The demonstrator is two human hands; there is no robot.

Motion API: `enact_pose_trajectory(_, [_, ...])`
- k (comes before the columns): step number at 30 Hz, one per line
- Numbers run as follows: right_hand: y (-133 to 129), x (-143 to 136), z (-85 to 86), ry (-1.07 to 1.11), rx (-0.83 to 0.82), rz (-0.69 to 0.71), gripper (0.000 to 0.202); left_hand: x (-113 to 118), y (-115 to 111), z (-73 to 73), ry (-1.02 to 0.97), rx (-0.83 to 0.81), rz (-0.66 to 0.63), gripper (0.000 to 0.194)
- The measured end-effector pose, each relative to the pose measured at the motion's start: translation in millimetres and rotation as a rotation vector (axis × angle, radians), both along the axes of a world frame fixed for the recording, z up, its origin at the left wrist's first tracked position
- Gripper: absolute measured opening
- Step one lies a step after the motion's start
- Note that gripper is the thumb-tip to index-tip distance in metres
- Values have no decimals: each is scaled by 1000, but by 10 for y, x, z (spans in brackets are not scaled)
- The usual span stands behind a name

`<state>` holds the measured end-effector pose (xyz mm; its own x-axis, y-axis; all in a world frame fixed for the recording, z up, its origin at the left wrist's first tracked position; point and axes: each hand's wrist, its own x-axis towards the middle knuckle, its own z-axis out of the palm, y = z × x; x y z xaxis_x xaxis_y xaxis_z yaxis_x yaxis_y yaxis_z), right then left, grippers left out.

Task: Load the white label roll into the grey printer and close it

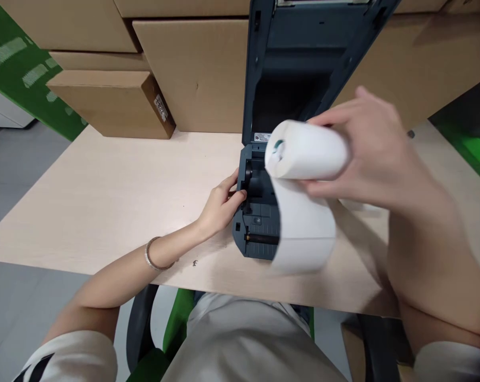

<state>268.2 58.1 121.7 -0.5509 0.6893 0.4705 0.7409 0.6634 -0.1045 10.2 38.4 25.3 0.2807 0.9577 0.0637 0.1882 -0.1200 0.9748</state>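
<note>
A dark blue-grey label printer stands on the table with its lid raised upright at the back. My left hand grips the left wall of the printer's base, thumb over the rim. Above the base's right side, my right hand is wrapped round a white roll of labels. A loose strip of labels hangs down from the roll in a curve and covers the right part of the base. Inside the base, a black roller shows near the front.
Cardboard boxes form a wall along the back of the table. One flat box leans there at the left. A white object lies partly hidden under my right forearm. A green chair with black armrests is at the front edge.
</note>
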Motion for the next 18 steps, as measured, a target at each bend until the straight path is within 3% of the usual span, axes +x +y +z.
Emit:
enact_pose_trajectory(3, [-16,343,170,66,-12,-123,63,2,-1,-4,-15,9,-8,63])
enact_pose_trajectory(5, [66,598,190,49,-80,-266,67,5,0,1,-15,16,-8,64])
enact_pose_trajectory(10, [443,924,-39,-115,-267,-484,82,13,6,18,7,37,-4,63])
enact_pose_trajectory(15, [675,755,-386,-190,-492,-378,65,15,6,20,10,8,7,68])
enact_pose_trajectory(18, [700,696,-473,-151,-532,-301,58,12,5,23,19,9,6,68])
